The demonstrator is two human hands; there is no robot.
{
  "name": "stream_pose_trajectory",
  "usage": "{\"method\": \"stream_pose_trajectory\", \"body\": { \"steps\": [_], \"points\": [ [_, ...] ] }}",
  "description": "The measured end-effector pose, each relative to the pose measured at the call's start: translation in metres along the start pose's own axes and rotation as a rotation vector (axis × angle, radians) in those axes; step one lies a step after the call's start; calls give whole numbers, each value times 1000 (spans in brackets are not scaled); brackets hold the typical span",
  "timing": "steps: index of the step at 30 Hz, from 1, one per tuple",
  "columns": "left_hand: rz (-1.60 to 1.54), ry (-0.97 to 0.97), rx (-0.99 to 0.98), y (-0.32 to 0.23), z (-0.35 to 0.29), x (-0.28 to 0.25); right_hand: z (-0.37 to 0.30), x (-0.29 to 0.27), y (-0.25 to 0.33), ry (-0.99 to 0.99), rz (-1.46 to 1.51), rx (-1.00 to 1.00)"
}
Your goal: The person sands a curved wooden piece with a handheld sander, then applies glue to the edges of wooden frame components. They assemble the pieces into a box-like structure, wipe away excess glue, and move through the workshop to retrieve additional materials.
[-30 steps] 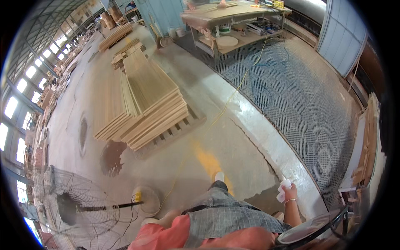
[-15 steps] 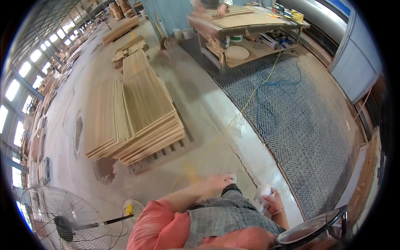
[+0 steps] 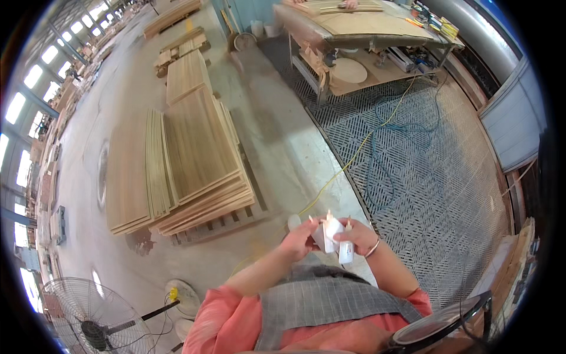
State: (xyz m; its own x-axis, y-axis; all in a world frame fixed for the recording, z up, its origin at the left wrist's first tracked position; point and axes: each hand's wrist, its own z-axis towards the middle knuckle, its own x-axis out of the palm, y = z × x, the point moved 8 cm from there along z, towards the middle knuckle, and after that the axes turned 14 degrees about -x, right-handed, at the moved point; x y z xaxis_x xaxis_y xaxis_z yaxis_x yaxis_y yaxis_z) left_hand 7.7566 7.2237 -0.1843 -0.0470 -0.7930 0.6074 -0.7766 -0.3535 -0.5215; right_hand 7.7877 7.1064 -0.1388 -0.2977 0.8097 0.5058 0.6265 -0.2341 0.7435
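Note:
In front of my waist my two hands are close together around several small white squeeze bottles with pale pointed tips. My right hand [image 3: 362, 238] is closed on a white bottle [image 3: 346, 252], its thumb lying across toward a second white bottle [image 3: 333, 234] in the middle. My left hand [image 3: 298, 241] is curled, its fingertips against the left side of the bunch, partly hiding a further white bottle there. A round white piece [image 3: 294, 222] shows just behind my left fingers; I cannot tell whether that hand holds it.
Stacked wooden panels [image 3: 197, 147] lie on a pallet ahead left. A workbench [image 3: 354, 35] stands ahead, with a person's hand [image 3: 351, 3] at its far edge. A yellow cord [image 3: 336, 177] and blue hose [image 3: 377, 150] cross the patterned mat [image 3: 448, 194]. A fan [image 3: 97, 321] is at lower left.
My hands have come together in front of me; before, they were apart at my waist. The white bottles are now in plain sight. My view has shifted slightly.

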Motion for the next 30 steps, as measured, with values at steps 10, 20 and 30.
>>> {"method": "stream_pose_trajectory", "body": {
  "steps": [10,20,30],
  "points": [
    [-119,16,57,-183,58,-38,150,-4,89,-69,-250,13],
    [228,-178,151,-321,143,-72,294,-34,163,-25,-260,152],
    [-97,-424,170,-466,293,-134,492,-91,275,190,-418,77]
  ]
}}
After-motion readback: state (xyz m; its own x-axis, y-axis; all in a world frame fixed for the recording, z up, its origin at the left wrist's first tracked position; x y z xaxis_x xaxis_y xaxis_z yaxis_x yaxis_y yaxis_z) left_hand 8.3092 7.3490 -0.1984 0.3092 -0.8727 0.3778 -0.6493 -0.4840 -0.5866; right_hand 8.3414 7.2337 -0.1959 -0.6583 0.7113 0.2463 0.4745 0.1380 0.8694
